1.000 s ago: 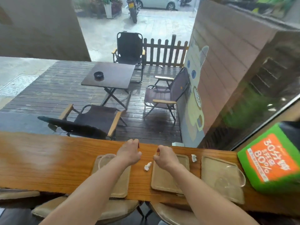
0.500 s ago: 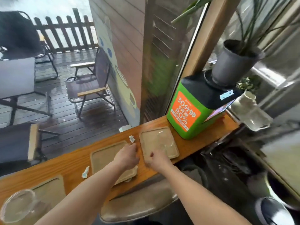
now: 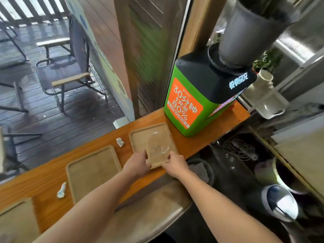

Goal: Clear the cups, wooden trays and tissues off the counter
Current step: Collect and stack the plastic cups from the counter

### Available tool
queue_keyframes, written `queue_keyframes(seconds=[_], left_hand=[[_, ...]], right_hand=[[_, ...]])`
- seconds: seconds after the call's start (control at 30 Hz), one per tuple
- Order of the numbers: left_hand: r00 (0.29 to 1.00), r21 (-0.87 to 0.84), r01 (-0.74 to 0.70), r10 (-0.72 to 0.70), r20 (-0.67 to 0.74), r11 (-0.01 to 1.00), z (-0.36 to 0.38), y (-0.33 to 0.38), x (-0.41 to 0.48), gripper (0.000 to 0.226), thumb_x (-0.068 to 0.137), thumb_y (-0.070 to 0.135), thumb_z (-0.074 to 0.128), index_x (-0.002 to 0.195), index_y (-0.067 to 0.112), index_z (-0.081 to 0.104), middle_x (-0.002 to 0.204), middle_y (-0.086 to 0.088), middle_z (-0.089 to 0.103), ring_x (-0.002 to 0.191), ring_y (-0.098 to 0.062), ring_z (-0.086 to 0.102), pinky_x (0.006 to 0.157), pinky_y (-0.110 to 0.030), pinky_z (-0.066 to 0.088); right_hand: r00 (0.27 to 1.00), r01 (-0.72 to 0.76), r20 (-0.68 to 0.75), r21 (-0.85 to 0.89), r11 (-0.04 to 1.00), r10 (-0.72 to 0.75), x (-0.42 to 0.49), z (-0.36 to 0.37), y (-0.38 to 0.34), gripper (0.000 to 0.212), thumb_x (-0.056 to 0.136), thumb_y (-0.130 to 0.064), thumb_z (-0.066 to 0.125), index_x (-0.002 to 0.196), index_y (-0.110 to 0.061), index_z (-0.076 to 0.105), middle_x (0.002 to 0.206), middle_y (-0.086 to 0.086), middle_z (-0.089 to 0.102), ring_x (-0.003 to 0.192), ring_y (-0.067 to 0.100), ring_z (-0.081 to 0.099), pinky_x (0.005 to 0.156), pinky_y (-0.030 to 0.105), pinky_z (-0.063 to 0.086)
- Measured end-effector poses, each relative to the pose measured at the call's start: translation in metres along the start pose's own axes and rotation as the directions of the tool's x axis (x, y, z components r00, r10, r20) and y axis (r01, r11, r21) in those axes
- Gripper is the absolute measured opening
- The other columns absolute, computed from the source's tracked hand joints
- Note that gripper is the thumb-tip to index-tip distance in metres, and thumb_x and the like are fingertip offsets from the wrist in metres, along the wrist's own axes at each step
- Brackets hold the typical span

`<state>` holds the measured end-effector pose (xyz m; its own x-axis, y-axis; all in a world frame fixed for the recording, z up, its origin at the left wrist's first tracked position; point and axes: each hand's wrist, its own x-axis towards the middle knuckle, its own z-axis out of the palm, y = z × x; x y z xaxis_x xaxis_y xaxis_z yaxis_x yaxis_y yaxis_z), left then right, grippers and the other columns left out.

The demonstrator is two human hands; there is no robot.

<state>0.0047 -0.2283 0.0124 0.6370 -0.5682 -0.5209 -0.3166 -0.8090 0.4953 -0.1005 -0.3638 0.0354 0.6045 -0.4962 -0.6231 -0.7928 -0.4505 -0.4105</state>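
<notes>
A wooden tray [image 3: 140, 137] lies on the counter [image 3: 196, 146] with a clear glass cup [image 3: 158, 146] on its side on top. My left hand [image 3: 138, 161] grips the tray's near left corner. At the near right corner my right hand [image 3: 175, 163] holds the rim, fingers close to the cup's base. A second, bare wooden tray [image 3: 93, 171] sits to the left, and a third tray [image 3: 15, 221] shows at the bottom left corner. One crumpled tissue [image 3: 120, 142] lies between the two trays. Another tissue [image 3: 61, 191] lies left of the middle tray.
A green and black box [image 3: 191, 102] with an orange label stands on the counter just right of the held tray, a grey plant pot [image 3: 254, 27] on top of it. A padded stool [image 3: 149, 207] sits below the counter edge. A bin [image 3: 280, 202] stands lower right.
The view has swung right along the counter. Both hands have moved from the middle tray to the right tray and closed on its near edge.
</notes>
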Motion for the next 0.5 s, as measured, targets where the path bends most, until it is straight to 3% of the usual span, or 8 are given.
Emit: queue_keyframes(seconds=[0.1, 0.2, 0.37, 0.5], left_hand=[[0.999, -0.061, 0.047, -0.049, -0.022, 0.997, 0.007, -0.003, 0.026, 0.038, 0.084, 0.027, 0.069, 0.118, 0.019, 0.054, 0.110, -0.004, 0.062, 0.096, -0.022, 0.061, 0.083, -0.037, 0.056], [0.997, -0.173, 0.031, -0.043, -0.067, 0.984, 0.014, -0.007, 0.044, 0.050, 0.079, 0.023, 0.076, 0.121, 0.022, 0.049, 0.116, -0.001, 0.060, 0.098, -0.017, 0.059, 0.077, -0.029, 0.052], [0.989, -0.353, -0.136, 0.107, -0.100, 0.926, 0.017, -0.001, 0.052, 0.073, 0.072, 0.022, 0.079, 0.136, 0.024, 0.043, 0.131, 0.003, 0.053, 0.114, -0.015, 0.054, 0.091, -0.031, 0.048], [0.988, -0.415, -0.147, 0.115, -0.101, 0.898, 0.011, 0.005, 0.041, 0.078, 0.073, 0.023, 0.084, 0.140, 0.025, 0.044, 0.129, 0.009, 0.052, 0.109, -0.013, 0.056, 0.079, -0.016, 0.042]], right_hand=[[1.000, 0.027, 0.008, 0.118, 0.993, -0.029, 0.028, 0.003, 0.004, 0.038, 0.085, -0.032, 0.070, 0.117, -0.025, 0.052, 0.102, -0.006, 0.050, 0.098, 0.018, 0.052, 0.079, 0.030, 0.041], [0.999, 0.032, -0.020, 0.221, 0.975, -0.028, 0.047, 0.006, 0.005, 0.059, 0.076, -0.021, 0.077, 0.128, -0.018, 0.050, 0.120, 0.003, 0.059, 0.114, 0.024, 0.057, 0.085, 0.029, 0.043], [0.993, 0.116, -0.071, 0.310, 0.944, -0.099, 0.058, 0.006, 0.004, 0.079, 0.069, -0.011, 0.082, 0.138, -0.020, 0.045, 0.119, -0.006, 0.053, 0.107, 0.009, 0.048, 0.084, 0.024, 0.040], [0.989, 0.150, -0.041, 0.334, 0.931, -0.144, 0.052, -0.002, 0.001, 0.081, 0.072, -0.017, 0.084, 0.142, -0.022, 0.043, 0.128, -0.004, 0.053, 0.114, 0.011, 0.048, 0.087, 0.025, 0.040]])
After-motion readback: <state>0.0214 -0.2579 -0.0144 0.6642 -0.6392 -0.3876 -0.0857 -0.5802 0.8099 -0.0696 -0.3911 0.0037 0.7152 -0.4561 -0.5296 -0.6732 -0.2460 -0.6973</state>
